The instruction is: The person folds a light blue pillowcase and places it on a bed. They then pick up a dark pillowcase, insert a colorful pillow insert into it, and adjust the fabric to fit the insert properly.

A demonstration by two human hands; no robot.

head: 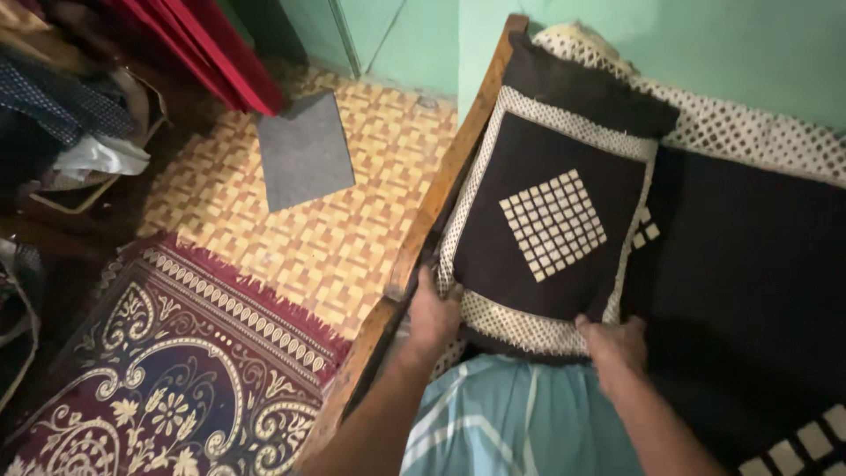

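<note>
While the dark pillow (pixel 551 220) lies on the bed (pixel 749 264) against its wooden frame (pixel 441 189), its near end is grasped at both corners: the left hand (pixel 434 313) is closed on the left corner, the right hand (pixel 614 345) on the right. Its long axis is pointed away toward the green wall (pixel 705 44), tilted slightly right. A patterned rug (pixel 176 370) is seen on the floor.

Mint-green wall (pixel 705 53), patterned yellow floor (pixel 352 220), ornate maroon rug (pixel 176 379), wooden bed frame (pixel 441 185), perhaps dim light.
</note>
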